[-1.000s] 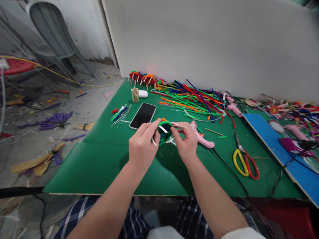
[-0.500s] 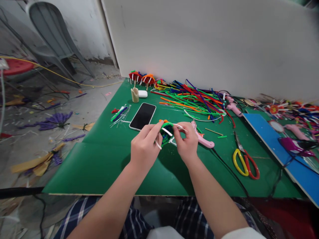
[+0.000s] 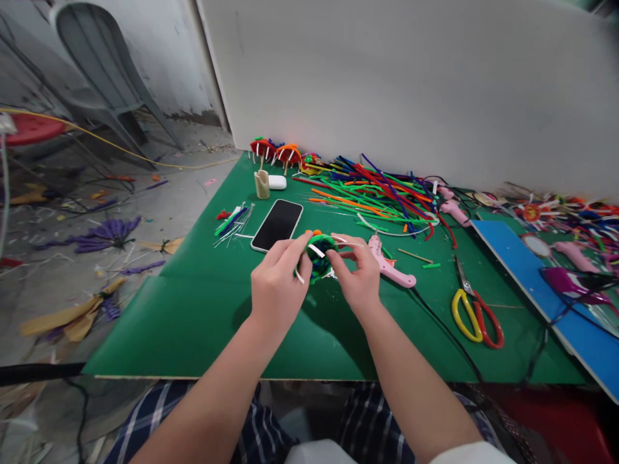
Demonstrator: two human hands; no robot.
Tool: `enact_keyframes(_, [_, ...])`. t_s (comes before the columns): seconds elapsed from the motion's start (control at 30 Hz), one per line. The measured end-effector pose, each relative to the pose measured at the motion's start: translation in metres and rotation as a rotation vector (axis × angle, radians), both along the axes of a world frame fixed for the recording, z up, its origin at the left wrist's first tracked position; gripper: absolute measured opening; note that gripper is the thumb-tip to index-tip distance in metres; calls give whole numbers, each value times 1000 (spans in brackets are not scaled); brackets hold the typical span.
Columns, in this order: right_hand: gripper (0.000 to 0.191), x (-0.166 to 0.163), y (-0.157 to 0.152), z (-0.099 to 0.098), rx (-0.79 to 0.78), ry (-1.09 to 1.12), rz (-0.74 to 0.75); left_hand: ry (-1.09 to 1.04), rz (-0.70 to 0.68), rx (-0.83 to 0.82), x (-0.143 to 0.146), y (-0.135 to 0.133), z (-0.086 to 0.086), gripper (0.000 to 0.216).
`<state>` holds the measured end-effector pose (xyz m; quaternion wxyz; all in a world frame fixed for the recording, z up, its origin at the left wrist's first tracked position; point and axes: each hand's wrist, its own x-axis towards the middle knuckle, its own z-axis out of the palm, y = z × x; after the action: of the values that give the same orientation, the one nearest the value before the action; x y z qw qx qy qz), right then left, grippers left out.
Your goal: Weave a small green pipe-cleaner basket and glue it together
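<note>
Between my hands is a small round cup-shaped piece of green and dark blue pipe cleaner (image 3: 320, 265), with white strips at its rim and orange bits on its far side. My left hand (image 3: 278, 277) is closed on its left edge. Thumb and fingers of my right hand (image 3: 356, 270) pinch its right rim near a white strip. A pink glue gun (image 3: 394, 270) lies just right of my right hand. Beyond my left hand lies a phone (image 3: 277, 225) with a dark screen. What my fingertips cover is hidden.
Many coloured pipe cleaners (image 3: 372, 190) are heaped at the back of the green table (image 3: 193, 328). Scissors (image 3: 467, 303) with yellow and red handles lie at right, before a blue board (image 3: 546, 290). Finished-looking red and orange pieces (image 3: 287, 154) stand by the wall, near a beige holder (image 3: 262, 185).
The pipe cleaner piece has shifted slightly left and tilted, so more of its hollow inside shows. My right fingers have moved along its rim, and the index finger is more raised.
</note>
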<state>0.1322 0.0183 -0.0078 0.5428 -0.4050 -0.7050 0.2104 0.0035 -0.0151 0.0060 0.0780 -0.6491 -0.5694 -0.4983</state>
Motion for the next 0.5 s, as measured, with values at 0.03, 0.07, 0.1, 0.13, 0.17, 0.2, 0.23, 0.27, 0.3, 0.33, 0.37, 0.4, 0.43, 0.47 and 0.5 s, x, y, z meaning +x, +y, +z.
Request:
enact_keyframes(0.03, [22,0,0,0,-9,10,0,-3,1,0,0,0,0,28])
enact_keyframes(0.07, [23,0,-1,1,-22,24,1,-7,4,1,0,0,0,28])
enact_keyframes(0.1, [25,0,-1,1,-37,40,1,-14,5,-1,0,0,1,28])
enact_keyframes(0.13, [27,0,-2,1,-52,60,1,-24,6,-6,-1,0,2,28])
enact_keyframes(0.17, [29,0,-2,2,-63,83,2,-37,8,-14,-2,1,2,28])
enact_keyframes(0.2, [31,0,-2,2,-68,110,3,-52,15,-25,-4,1,3,28])
enact_keyframes(0.23, [32,0,-2,2,-68,139,6,-70,27,-36,-6,2,4,27])
enact_keyframes(0.27, [31,0,-2,2,-63,169,10,-88,44,-44,-8,3,4,26])
enact_keyframes(0.3, [29,1,-1,1,-54,197,17,-106,61,-50,-10,4,4,25])
enact_keyframes(0.33, [25,2,0,1,-47,226,25,-125,76,-54,-12,5,4,24])
enact_keyframes(0.37, [20,3,1,0,-43,251,33,-144,88,-56,-14,6,4,24])
enact_keyframes(0.4, [15,4,1,0,-45,271,42,-162,95,-56,-16,6,3,24])
enact_keyframes(0.43, [11,5,2,0,-56,290,51,-178,99,-57,-17,7,3,24])
enact_keyframes(0.47, [9,6,3,-1,-77,310,60,-193,102,-58,-17,7,3,24])
enact_keyframes(0.5, [7,7,3,-1,-111,329,69,-203,106,-64,-18,7,3,24])
